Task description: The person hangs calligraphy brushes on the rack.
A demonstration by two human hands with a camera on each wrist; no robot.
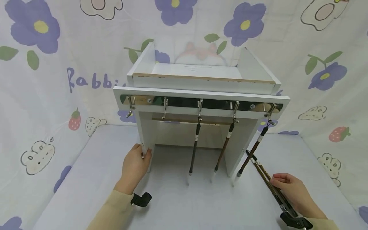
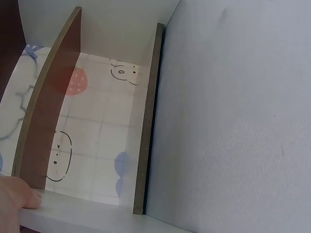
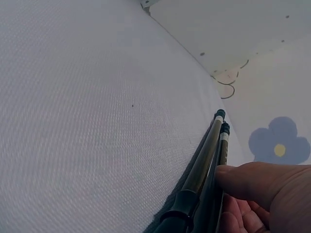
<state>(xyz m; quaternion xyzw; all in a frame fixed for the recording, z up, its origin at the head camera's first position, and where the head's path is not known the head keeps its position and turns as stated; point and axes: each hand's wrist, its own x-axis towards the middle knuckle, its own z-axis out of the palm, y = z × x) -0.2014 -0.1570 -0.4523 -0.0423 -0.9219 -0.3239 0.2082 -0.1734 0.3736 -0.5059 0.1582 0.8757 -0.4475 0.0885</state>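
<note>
My left hand (image 1: 135, 166) grips the front edge of the left side panel (image 1: 146, 137) of a white shelf; its thumb (image 2: 26, 196) shows at the panel in the left wrist view. My right hand (image 1: 293, 193) pinches one of two calligraphy brushes at the right, the right-hand brush (image 3: 223, 148), between thumb and fingers. Close beside it lies the other brush (image 3: 206, 162). Their lower ends are partly hidden by the wrist camera in the head view. Three more brushes, a dark one (image 1: 195, 148) and two brown ones (image 1: 223, 150), (image 1: 250, 155), hang by loops from hooks.
The shelf's front board (image 1: 184, 91) carries a metal strip with several hooks (image 1: 165, 107). Above is an open-topped tray section (image 1: 201, 71). A white cloth (image 1: 184, 204) covers the table, and a patterned curtain (image 1: 95, 41) surrounds it. The hanging brushes' tips reach near the cloth.
</note>
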